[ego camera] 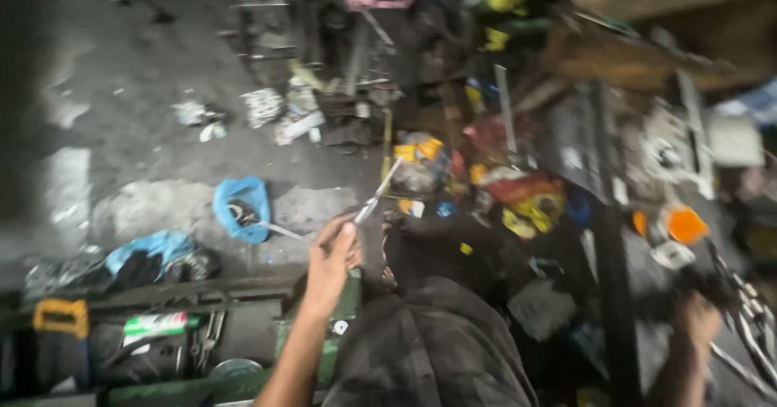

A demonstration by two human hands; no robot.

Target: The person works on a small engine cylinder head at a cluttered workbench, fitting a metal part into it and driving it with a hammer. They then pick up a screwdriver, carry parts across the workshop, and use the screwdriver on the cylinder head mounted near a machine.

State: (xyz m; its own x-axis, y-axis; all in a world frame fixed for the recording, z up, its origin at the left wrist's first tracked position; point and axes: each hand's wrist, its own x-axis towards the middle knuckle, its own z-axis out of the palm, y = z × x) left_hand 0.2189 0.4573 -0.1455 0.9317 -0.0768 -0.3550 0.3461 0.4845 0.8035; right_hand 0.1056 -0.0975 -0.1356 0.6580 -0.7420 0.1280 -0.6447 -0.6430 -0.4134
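A thin metal tool (377, 192) is pinched in the left hand (332, 257), best kept steady, while dark blurred parts (732, 294) are gripped by the right hand (698, 322).

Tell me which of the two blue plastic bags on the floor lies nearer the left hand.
The upper blue bag, just beyond the left hand and its thin metal tool. The other blue bag lies farther left, above the yellow-handled item.

Dim, uneven light with deep shadow at left; heavy motion blur smears the right side.
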